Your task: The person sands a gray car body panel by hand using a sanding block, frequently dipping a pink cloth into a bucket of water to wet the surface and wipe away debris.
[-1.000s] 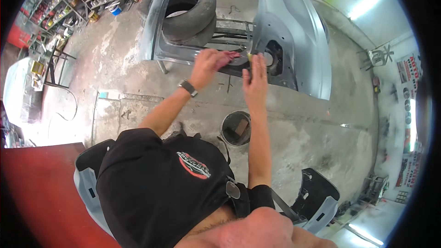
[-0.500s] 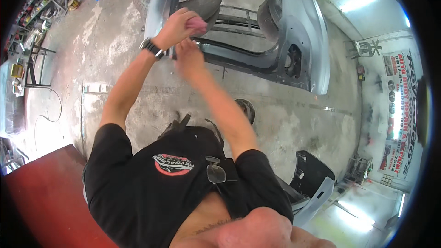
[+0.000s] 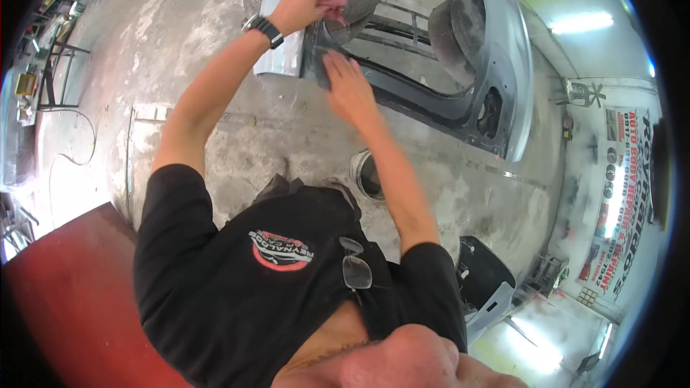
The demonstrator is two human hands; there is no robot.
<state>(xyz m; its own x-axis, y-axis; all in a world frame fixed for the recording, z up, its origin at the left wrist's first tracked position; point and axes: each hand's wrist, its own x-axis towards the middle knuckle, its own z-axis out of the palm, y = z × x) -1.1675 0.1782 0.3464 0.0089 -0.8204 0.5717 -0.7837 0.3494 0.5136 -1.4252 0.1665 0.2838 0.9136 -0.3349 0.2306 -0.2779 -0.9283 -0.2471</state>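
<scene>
My left hand (image 3: 300, 7), with a black watch on its wrist, is closed round a crumpled pink cloth (image 3: 332, 4) beside the upright pillar of a grey car body panel (image 3: 424, 106). Below and to the right of it, my right hand (image 3: 348, 85) lies with its fingers stretched out against the dark corner where pillar and sill meet. Whether something thin lies under those fingers, I cannot tell. The panel has a large door-shaped opening and rests at the tyres (image 3: 454, 39).
A bucket (image 3: 368, 174) stands on the concrete floor (image 3: 208, 43) below my right forearm. At the lower left is a red painted panel (image 3: 79, 294). A dark trim part (image 3: 483, 273) sits to the right. Cluttered shelves line the far left; a banner (image 3: 618, 201) hangs at right.
My right hand has moved away from the left one, down and right along the panel's dark edge. My left hand still grips the cloth near the pillar. The whole view has shifted slightly.
</scene>
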